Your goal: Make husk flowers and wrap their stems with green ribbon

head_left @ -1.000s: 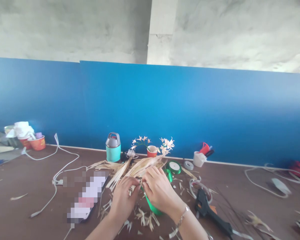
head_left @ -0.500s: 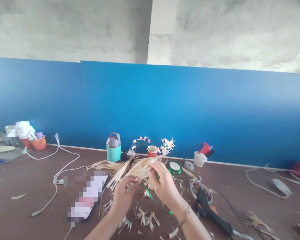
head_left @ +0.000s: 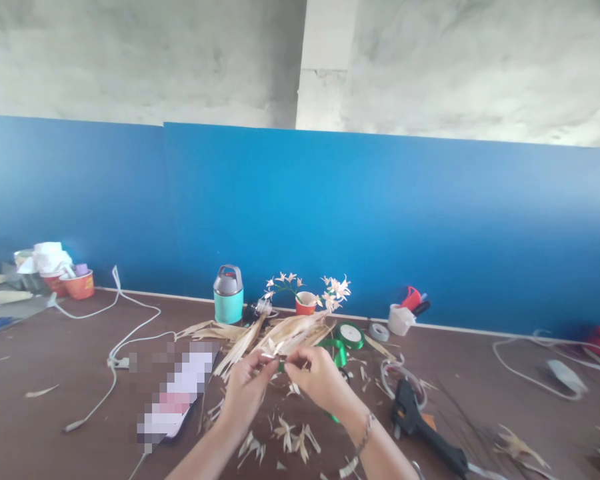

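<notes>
My left hand [head_left: 245, 390] and my right hand [head_left: 319, 380] meet above the brown table [head_left: 55, 373]. Both pinch a small straw flower piece wrapped with green ribbon [head_left: 279, 362] between their fingertips. The ribbon trails back to a green ribbon roll [head_left: 351, 335] behind my right hand. A heap of pale dried straw strips [head_left: 260, 337] lies just beyond the hands. Small finished straw flowers [head_left: 293, 437] lie scattered below my wrists.
A black glue gun [head_left: 423, 427] lies right of my right wrist. A phone [head_left: 175, 393] rests to the left beside white cables [head_left: 115, 333]. A teal jar [head_left: 228, 295], a red cup with straw flowers [head_left: 305, 300], a tape roll [head_left: 379, 331] and a white cup [head_left: 399, 317] stand by the blue wall.
My hands have risen off the table and drawn closer to each other. The green ribbon loop that hung under my right hand is pulled up tighter toward the fingertips.
</notes>
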### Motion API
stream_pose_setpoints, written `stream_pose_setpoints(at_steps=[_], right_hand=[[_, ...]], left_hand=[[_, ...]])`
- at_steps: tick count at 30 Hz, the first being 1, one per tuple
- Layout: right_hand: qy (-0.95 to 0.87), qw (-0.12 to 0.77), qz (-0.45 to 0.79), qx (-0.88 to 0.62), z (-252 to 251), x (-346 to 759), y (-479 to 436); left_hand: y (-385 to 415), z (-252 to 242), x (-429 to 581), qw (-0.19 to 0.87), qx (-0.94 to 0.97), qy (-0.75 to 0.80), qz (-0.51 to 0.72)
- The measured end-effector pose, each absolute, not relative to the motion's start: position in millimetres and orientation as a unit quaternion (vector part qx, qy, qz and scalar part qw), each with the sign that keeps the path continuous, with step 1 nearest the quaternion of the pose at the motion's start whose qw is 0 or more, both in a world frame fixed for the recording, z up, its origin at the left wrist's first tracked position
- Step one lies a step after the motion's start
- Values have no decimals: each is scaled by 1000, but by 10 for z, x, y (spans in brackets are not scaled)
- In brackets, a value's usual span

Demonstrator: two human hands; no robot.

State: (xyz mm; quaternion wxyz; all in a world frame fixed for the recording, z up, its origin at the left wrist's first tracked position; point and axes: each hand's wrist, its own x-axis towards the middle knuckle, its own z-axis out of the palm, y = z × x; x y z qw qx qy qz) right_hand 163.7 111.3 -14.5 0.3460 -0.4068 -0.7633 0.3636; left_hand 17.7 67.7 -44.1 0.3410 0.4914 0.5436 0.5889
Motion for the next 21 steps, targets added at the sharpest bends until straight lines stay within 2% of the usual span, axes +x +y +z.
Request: stream_pose_setpoints(at_steps=[9, 13, 21], right_hand=[[-788, 340, 326, -398, -124, 1693, 1148], [-788, 341, 320, -400, -122, 1686, 1143], [-744, 328, 449, -371, -133, 1703, 1173]], left_hand=[[623, -346, 245, 465, 406, 490, 616], [622, -338, 240, 476, 385, 487, 623], [604, -282, 247, 474, 426, 492, 593]])
